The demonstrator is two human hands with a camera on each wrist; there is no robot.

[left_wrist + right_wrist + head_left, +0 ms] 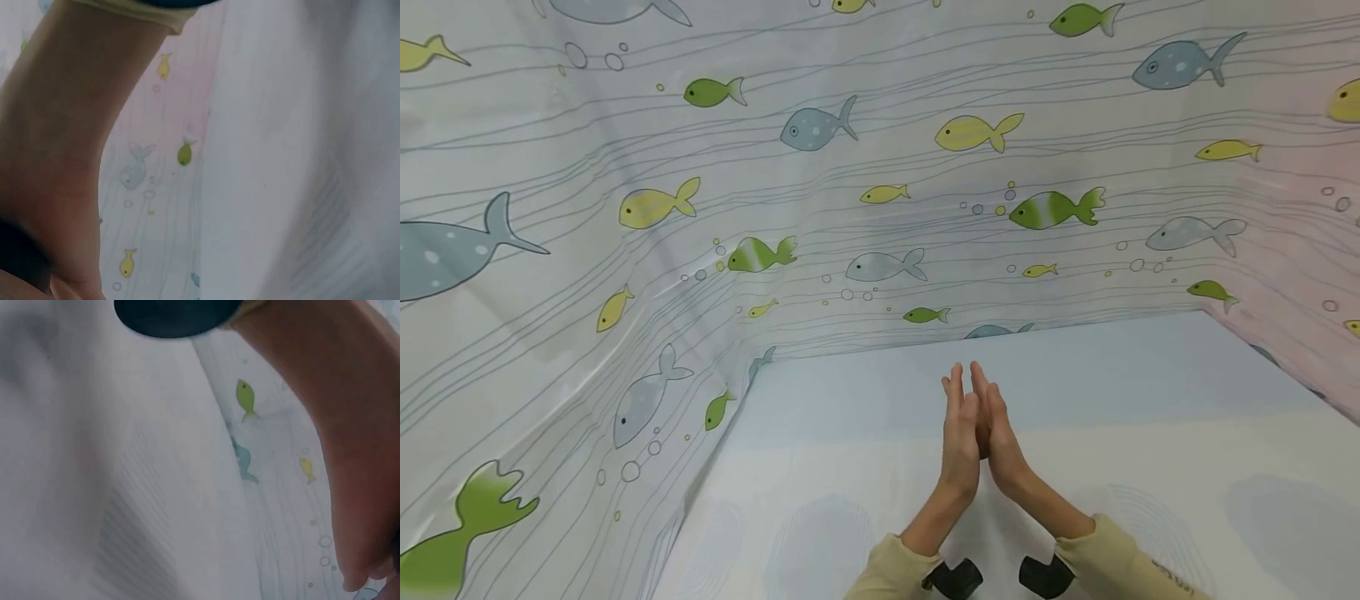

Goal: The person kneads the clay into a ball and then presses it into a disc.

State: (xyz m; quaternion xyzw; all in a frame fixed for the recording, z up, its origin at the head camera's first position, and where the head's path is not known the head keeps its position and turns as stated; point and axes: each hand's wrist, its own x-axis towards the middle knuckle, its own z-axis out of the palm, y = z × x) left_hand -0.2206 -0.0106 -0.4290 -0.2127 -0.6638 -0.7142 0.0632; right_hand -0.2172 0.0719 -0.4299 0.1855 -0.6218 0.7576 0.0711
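Observation:
Upright in front of me, my left hand (959,437) and right hand (1006,442) lean together palm to palm. Their fingers point up and are mostly straight, with the fingertips slightly apart. Low between the palms shows a dark patch (982,443); I cannot tell whether it is a held thing or shadow. The left wrist view takes in the other forearm and the heel of the right hand (65,231), with a dark area (22,256) beside it. From the right wrist, the left hand (362,519) appears at the right edge, its palm side mostly hidden.
A white and pale blue tabletop (865,400) lies beneath the hands. Fish-patterned sheeting (820,225) rises behind and along the left, and a pinkish side (1322,333) stands on the right. Black wrist devices (958,577) sit below both cream sleeves (891,571).

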